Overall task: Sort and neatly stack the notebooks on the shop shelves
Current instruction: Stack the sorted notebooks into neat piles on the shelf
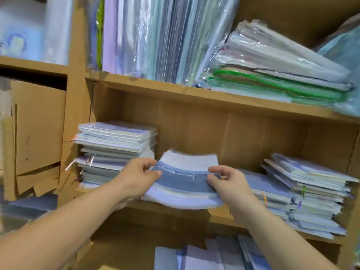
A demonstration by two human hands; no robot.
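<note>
A small pile of blue and white notebooks [185, 178] sits in the middle of the wooden middle shelf [218, 213], its front edge sticking out past the board. My left hand [140, 176] grips the pile's left edge, thumb on top. My right hand [228, 184] holds its right edge with curled fingers. A taller stack of notebooks [115, 149] stands at the shelf's left end. Another stack [303, 193], fanned and uneven, lies at the right end.
The upper shelf [175, 92] carries upright plastic-wrapped folders [155, 36] and a slanted heap of wrapped files [276, 63]. More notebooks [210, 254] lie on the shelf below. A torn cardboard box [39, 129] fills the left bay.
</note>
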